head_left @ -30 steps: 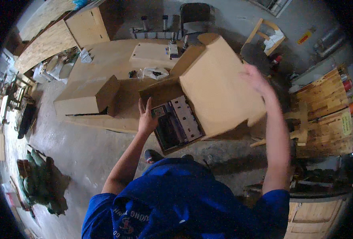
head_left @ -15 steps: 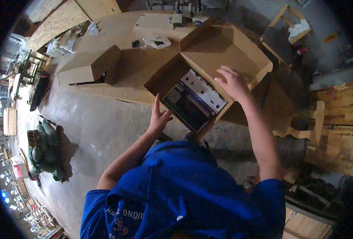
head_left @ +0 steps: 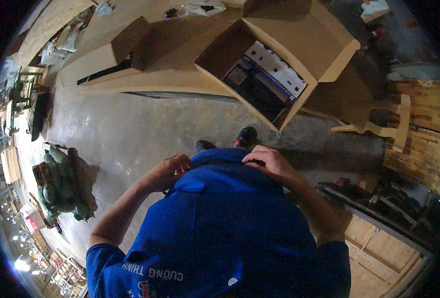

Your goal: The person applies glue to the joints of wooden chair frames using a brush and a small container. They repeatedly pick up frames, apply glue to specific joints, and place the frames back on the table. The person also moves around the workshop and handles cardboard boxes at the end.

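Note:
Both of my hands are at the lower part of my blue shirt. My left hand has its fingers curled in against the cloth on the left side. On the other side, my right hand is closed on the shirt's hem, thumb and fingers pressed together. Beyond them an open cardboard box sits tilted at the table's edge with its flap folded back. Inside it lies a dark blue and black package with a white side that has small dark holes.
Another cardboard box lies on the wooden table at the left. Clear plastic bags are at the back. Green sacks are piled on the concrete floor. A curved wooden frame stands to the right.
Both hands have drawn back from the open box to my shirt and closed there. I have stepped away, so the box and table appear farther off.

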A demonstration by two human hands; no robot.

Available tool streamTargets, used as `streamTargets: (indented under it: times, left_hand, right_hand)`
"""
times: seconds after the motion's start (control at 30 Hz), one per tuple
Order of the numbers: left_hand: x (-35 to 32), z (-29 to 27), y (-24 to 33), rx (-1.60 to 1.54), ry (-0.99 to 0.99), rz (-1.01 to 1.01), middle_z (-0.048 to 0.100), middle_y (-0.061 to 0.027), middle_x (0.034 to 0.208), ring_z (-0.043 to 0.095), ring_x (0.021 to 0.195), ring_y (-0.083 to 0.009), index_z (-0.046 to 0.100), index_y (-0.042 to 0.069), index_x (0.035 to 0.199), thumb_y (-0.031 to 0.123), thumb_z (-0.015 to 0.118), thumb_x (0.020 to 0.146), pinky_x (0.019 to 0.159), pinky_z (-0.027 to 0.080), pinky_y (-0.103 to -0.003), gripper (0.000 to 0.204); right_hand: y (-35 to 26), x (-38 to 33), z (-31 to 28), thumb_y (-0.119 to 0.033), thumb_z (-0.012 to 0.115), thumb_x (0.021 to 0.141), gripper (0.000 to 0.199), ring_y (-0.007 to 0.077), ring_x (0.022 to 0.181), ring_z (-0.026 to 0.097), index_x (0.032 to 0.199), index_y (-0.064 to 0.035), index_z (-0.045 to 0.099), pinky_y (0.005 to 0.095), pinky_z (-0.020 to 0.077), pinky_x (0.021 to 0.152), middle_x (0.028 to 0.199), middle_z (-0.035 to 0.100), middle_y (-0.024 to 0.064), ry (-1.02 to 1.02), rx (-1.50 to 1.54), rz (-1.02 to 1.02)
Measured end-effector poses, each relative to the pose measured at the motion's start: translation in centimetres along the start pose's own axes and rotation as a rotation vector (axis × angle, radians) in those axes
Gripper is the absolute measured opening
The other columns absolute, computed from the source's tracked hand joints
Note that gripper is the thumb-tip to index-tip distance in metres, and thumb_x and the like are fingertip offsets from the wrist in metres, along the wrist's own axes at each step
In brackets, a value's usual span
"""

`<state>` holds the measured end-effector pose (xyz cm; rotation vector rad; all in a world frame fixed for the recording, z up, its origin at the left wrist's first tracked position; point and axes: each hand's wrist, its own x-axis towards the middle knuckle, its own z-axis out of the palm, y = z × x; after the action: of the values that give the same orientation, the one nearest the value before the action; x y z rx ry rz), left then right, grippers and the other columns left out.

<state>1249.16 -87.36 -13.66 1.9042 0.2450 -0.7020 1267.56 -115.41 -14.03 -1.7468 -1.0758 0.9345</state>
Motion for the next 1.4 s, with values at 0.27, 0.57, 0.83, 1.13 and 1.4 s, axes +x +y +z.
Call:
streamTargets:
  times: [0.27, 0.57, 0.83, 1.13, 1.4]
  left_hand:
    - [-3.6, -0.1, -3.1, 0.315, -0.047, 0.074, 0.060, -0.0143, 0.101, 0.059, 0.094, -0.0303, 0.057, 0.007, 0.107, 0.022, 0.048, 0.088, 0.081, 0.048, -0.038, 0.025]
    - [-7.8, -1.0, -1.1, 0.277, 0.181, 0.058, 0.061, -0.0248, 0.084, 0.059, 0.080, -0.0443, 0.045, 0.009, 0.107, 0.025, 0.045, 0.088, 0.068, 0.046, -0.051, 0.025]
    - [-5.0, 0.9, -5.7, 0.000, 0.115, 0.172, 0.062, -0.0232, 0.092, 0.060, 0.091, -0.0386, 0.049, 0.002, 0.102, 0.026, 0.052, 0.086, 0.076, 0.045, -0.046, 0.029]
    - [-2.0, 1.5, -7.2, -0.153, 0.087, 0.219, 0.063, -0.0161, 0.096, 0.059, 0.090, -0.0257, 0.060, -0.003, 0.096, 0.023, 0.056, 0.085, 0.078, 0.044, -0.037, 0.029]
    - [-3.8, -0.7, -2.1, -0.755, -0.199, 0.133, 0.065, -0.0083, 0.093, 0.059, 0.083, -0.0161, 0.063, -0.002, 0.096, 0.022, 0.053, 0.089, 0.075, 0.047, -0.033, 0.028]
  right_hand:
    - [-3.8, 2.6, 6.0, -0.024, 0.060, 0.083, 0.021, 0.0318, 0.083, 0.060, 0.096, -0.0077, 0.060, 0.0378, 0.0487, 0.073, 0.086, 0.060, 0.0130, -0.198, -0.267, 0.014]
    - [-7.4, 8.2, 10.4, -0.024, 0.056, 0.086, 0.027, 0.0296, 0.087, 0.061, 0.096, 0.0013, 0.058, 0.0361, 0.0470, 0.075, 0.091, 0.063, 0.0171, -0.412, -0.087, 0.209]
    - [-4.6, 9.7, 11.1, -0.038, 0.056, 0.087, 0.039, 0.0180, 0.087, 0.057, 0.099, -0.0005, 0.060, 0.0331, 0.0455, 0.076, 0.094, 0.063, 0.0110, -0.679, -0.162, 0.293]
    - [-4.7, 8.2, 8.8, -0.029, 0.061, 0.085, 0.034, 0.0151, 0.085, 0.057, 0.103, -0.0009, 0.060, 0.0307, 0.0460, 0.077, 0.092, 0.063, 0.0075, -0.662, -0.034, 0.313]
    - [-5.6, 6.8, 9.1, -0.026, 0.067, 0.079, 0.036, 0.0173, 0.086, 0.059, 0.105, -0.0030, 0.060, 0.0298, 0.0463, 0.076, 0.093, 0.063, 0.0086, -0.405, 0.119, 0.209]
